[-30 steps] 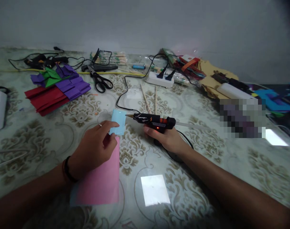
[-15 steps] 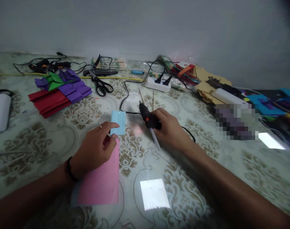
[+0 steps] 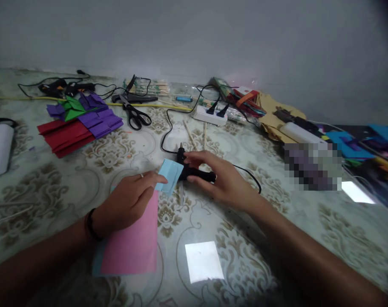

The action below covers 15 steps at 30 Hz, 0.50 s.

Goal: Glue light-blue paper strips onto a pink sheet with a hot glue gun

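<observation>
Pinched in my left hand is a small folded light blue paper, tilted, with a fingertip lying across it. Beneath that hand lies a pink paper sheet with a bluish sheet edge showing under it. A black glue gun rests on its side on the table, nozzle pointing away, its handle to the right and a glue stick sticking out behind. The blue paper overlaps part of the gun. My right hand curves loosely about the handle, fingers apart and fingertips at the gun's body.
Behind are black scissors, folded coloured papers, a white power strip with plugs and two thin sticks. The gun's black cord loops across the table. Brown paper and a white device lie right.
The glue gun has moved left and turned, now lying on its side; my right hand's grip has loosened. The blue paper has tilted and shifted slightly right and down in my left hand.
</observation>
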Each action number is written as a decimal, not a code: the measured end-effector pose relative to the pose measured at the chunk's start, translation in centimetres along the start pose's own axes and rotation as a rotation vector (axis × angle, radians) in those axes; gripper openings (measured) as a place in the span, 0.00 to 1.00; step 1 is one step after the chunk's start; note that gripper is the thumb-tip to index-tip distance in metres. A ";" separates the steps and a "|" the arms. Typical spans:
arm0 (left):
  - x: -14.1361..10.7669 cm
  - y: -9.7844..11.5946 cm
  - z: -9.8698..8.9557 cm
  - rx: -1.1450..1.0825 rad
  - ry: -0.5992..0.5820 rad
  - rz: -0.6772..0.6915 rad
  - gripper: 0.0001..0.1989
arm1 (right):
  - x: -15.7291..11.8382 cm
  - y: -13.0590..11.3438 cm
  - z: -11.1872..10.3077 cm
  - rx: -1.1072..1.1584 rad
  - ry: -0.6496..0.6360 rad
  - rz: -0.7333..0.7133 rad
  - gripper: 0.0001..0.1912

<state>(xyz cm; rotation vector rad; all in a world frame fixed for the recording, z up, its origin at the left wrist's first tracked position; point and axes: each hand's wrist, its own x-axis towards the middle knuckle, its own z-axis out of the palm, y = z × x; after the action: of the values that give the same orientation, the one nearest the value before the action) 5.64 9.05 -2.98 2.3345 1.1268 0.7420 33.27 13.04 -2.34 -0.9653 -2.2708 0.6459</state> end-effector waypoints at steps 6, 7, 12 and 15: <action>0.0 -0.1 0.2 0.030 -0.078 0.126 0.15 | -0.3 -1.1 2.4 0.343 -0.091 0.067 0.30; 0.0 0.0 0.2 0.020 -0.073 0.110 0.13 | -0.3 -1.3 2.5 0.348 -0.093 0.061 0.29; 0.1 0.5 0.2 -0.071 -0.065 -0.005 0.10 | -0.5 -1.7 2.7 0.321 -0.099 0.015 0.29; 0.1 0.5 0.3 -0.076 -0.078 -0.039 0.12 | -0.5 -2.0 2.9 0.333 -0.112 0.030 0.33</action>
<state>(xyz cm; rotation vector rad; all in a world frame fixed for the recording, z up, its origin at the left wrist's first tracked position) 6.16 8.77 -2.83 2.2521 1.0878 0.6625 30.71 10.85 -3.31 -0.8183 -2.1529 1.0757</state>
